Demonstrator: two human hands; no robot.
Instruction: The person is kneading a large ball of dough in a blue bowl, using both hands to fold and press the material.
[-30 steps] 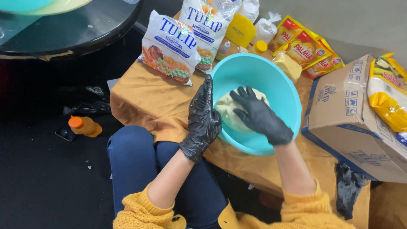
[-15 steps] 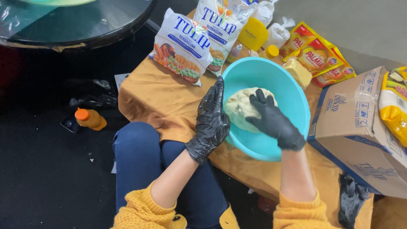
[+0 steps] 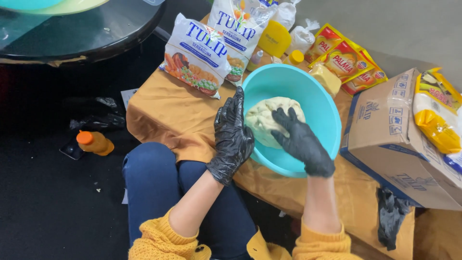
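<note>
Gloved left hand (image 3: 232,137) braces teal bowl (image 3: 323,110) rim, fingers flat; right hand (image 3: 301,142) spread wide on dough (image 3: 267,117) — press downward, keep bowl steady.

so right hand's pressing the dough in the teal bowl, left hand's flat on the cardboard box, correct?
Not quite. In the head view the left hand is upright against the outer left rim of the teal bowl, not on the cardboard box, which sits on the bowl's other side. The right hand does press the dough in the bowl.
</note>
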